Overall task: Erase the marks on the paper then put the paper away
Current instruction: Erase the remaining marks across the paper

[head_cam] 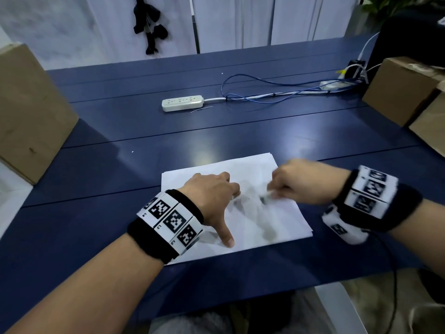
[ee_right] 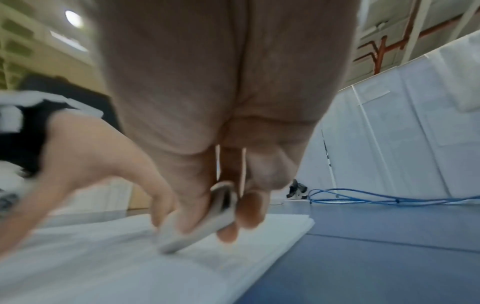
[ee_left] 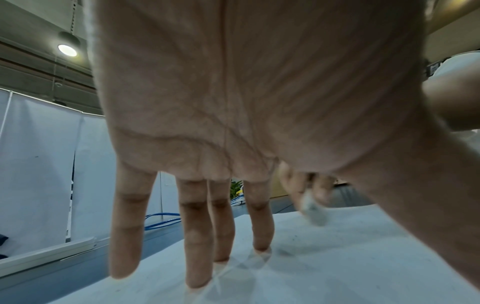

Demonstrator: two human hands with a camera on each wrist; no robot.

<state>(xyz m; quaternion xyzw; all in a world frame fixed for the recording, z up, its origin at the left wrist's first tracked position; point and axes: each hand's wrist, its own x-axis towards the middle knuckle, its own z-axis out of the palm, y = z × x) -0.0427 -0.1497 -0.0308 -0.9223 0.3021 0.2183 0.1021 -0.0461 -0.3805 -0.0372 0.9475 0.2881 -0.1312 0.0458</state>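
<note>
White eraser (ee_right: pixel 197 224) tilted in right grip (head_cam: pixel 292 183), seemingly onto paper (head_cam: pixel 243 227); left hand (head_cam: pixel 212 196) flat.

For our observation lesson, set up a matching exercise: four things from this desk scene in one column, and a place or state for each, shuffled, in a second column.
Column one:
1. eraser
2. left hand
3. power strip
4. paper

Column two:
A. lying flat on the blue table
B. pinched in the right hand
C. fingers spread, pressing the sheet
D. far side, beside blue cables

Pairs: 1-B, 2-C, 3-D, 4-A
</note>
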